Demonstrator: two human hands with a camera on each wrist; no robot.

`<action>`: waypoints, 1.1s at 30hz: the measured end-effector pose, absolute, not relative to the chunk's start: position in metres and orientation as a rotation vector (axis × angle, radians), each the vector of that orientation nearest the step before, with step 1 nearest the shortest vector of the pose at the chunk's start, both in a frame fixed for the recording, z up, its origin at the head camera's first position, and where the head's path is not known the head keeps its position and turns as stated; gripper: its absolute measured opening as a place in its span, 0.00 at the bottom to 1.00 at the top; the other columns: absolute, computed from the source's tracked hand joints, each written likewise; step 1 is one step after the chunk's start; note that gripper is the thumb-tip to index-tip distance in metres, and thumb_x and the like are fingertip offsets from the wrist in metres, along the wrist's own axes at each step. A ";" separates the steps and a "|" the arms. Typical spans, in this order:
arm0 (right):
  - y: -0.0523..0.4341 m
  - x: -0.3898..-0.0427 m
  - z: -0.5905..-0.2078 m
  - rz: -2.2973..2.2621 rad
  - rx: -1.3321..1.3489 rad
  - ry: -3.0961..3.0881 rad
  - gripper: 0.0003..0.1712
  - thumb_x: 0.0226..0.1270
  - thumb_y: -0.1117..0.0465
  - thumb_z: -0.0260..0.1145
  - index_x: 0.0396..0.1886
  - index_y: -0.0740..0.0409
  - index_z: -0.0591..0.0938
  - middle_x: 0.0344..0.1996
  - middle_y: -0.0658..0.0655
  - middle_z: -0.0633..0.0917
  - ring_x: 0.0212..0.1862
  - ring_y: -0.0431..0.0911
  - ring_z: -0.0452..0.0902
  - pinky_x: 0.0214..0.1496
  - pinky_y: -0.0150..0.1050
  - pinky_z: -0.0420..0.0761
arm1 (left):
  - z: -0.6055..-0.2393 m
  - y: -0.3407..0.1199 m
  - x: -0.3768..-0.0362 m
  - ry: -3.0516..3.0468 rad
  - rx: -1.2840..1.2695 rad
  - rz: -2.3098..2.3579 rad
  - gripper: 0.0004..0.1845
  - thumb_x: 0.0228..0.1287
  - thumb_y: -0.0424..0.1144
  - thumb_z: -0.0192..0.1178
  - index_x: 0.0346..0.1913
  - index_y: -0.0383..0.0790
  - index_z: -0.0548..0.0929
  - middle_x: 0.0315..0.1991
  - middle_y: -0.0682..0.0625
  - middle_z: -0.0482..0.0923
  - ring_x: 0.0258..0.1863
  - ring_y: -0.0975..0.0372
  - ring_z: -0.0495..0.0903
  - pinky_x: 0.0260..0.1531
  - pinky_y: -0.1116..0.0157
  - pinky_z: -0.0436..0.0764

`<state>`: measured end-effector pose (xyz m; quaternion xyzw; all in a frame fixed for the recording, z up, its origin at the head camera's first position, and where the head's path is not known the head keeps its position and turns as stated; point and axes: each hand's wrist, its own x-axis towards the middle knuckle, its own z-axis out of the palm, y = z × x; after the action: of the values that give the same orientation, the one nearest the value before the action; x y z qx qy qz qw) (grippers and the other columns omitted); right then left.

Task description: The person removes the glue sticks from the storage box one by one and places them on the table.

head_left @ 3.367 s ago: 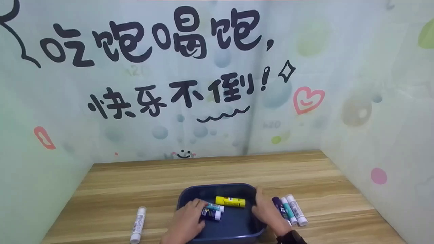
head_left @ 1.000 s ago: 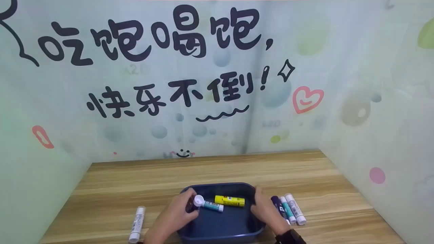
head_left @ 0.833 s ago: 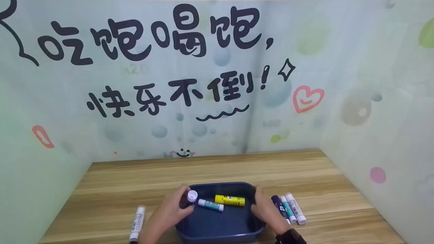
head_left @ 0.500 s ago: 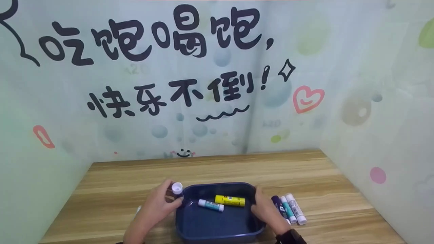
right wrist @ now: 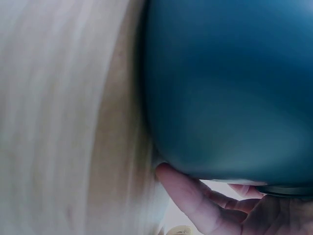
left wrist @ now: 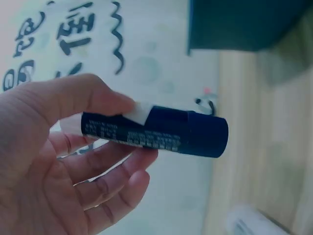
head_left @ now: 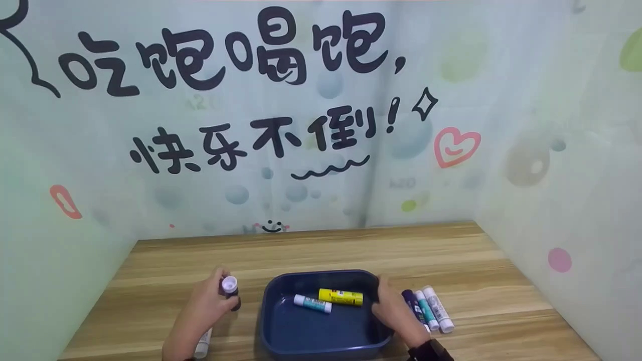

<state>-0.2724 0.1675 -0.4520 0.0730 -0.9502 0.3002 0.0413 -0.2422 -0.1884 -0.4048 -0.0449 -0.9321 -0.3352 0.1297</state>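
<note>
My left hand [head_left: 203,303] pinches a dark navy glue stick [left wrist: 195,134] between thumb and fingers, over the table left of the blue plastic bin [head_left: 321,346]. Its white end [head_left: 229,284] points up toward the head camera. Inside the bin lie a yellow glue stick [head_left: 340,297] and a small teal-and-white glue stick [head_left: 312,304]. My right hand [head_left: 398,313] grips the bin's right side; in the right wrist view its fingers press along the outer wall [right wrist: 220,107]. Below my left wrist a white glue stick [head_left: 202,346] lies on the table, partly hidden by the forearm.
Right of the bin, a dark purple glue stick [head_left: 413,303], a teal one [head_left: 427,311] and a white one [head_left: 439,310] lie side by side on the wooden table [head_left: 301,250]. A printed backdrop [head_left: 321,200] rises behind the table.
My left hand has lifted the navy glue stick out of the bin and carried it left past the rim. The teal and yellow sticks stay inside. My right hand keeps its place on the bin.
</note>
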 end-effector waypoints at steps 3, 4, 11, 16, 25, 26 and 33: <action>0.167 -0.272 -0.452 0.911 0.232 -2.902 0.35 0.47 0.71 0.55 0.58 0.74 0.59 0.45 0.76 0.76 0.40 0.56 0.76 0.39 0.49 0.75 | -0.413 -0.193 -0.247 -2.741 -0.098 -0.949 0.19 0.39 0.28 0.65 0.36 0.35 0.67 0.31 0.43 0.78 0.34 0.54 0.78 0.35 0.55 0.76; 0.167 -0.272 -0.452 0.910 0.229 -2.902 0.35 0.47 0.71 0.55 0.58 0.74 0.59 0.46 0.76 0.76 0.40 0.56 0.76 0.39 0.49 0.75 | -0.416 -0.195 -0.248 -2.750 -0.088 -0.947 0.20 0.39 0.28 0.65 0.35 0.35 0.66 0.30 0.43 0.78 0.33 0.54 0.78 0.34 0.56 0.76; 0.167 -0.273 -0.452 0.913 0.195 -2.934 0.34 0.49 0.71 0.55 0.59 0.74 0.58 0.48 0.76 0.75 0.42 0.56 0.76 0.41 0.49 0.75 | -0.426 -0.197 -0.252 -2.765 -0.041 -0.926 0.20 0.39 0.27 0.65 0.31 0.35 0.64 0.26 0.44 0.73 0.28 0.56 0.75 0.26 0.62 0.74; 0.167 -0.273 -0.451 0.936 0.170 -2.951 0.35 0.50 0.71 0.55 0.61 0.73 0.57 0.48 0.76 0.74 0.39 0.55 0.76 0.39 0.48 0.75 | -0.425 -0.196 -0.247 -2.839 0.012 -0.886 0.19 0.41 0.30 0.65 0.31 0.35 0.63 0.26 0.44 0.68 0.28 0.56 0.72 0.23 0.64 0.72; 0.166 -0.274 -0.452 0.965 0.154 -2.943 0.35 0.50 0.71 0.55 0.61 0.73 0.57 0.50 0.76 0.73 0.43 0.56 0.76 0.41 0.49 0.76 | -0.428 -0.186 -0.238 -3.041 0.008 -0.754 0.14 0.41 0.32 0.66 0.27 0.42 0.70 0.32 0.46 0.61 0.27 0.57 0.66 0.22 0.65 0.61; 0.166 -0.274 -0.452 0.965 0.158 -2.941 0.35 0.50 0.71 0.55 0.61 0.72 0.57 0.48 0.76 0.74 0.41 0.55 0.76 0.40 0.48 0.76 | -0.429 -0.185 -0.237 -3.063 0.007 -0.758 0.13 0.40 0.32 0.66 0.27 0.42 0.70 0.32 0.46 0.61 0.27 0.58 0.65 0.23 0.65 0.60; 0.167 -0.274 -0.451 0.967 0.167 -2.949 0.36 0.48 0.70 0.54 0.61 0.70 0.57 0.41 0.74 0.77 0.31 0.52 0.74 0.31 0.45 0.74 | -0.433 -0.181 -0.235 -3.107 -0.070 -0.657 0.14 0.35 0.27 0.64 0.22 0.43 0.68 0.26 0.49 0.63 0.23 0.58 0.64 0.21 0.65 0.59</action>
<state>-0.2742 0.1669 -0.4512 0.0536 -0.9487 0.3110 0.0171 -0.2349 -0.1811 -0.4333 -0.0220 -0.9780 -0.2068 -0.0176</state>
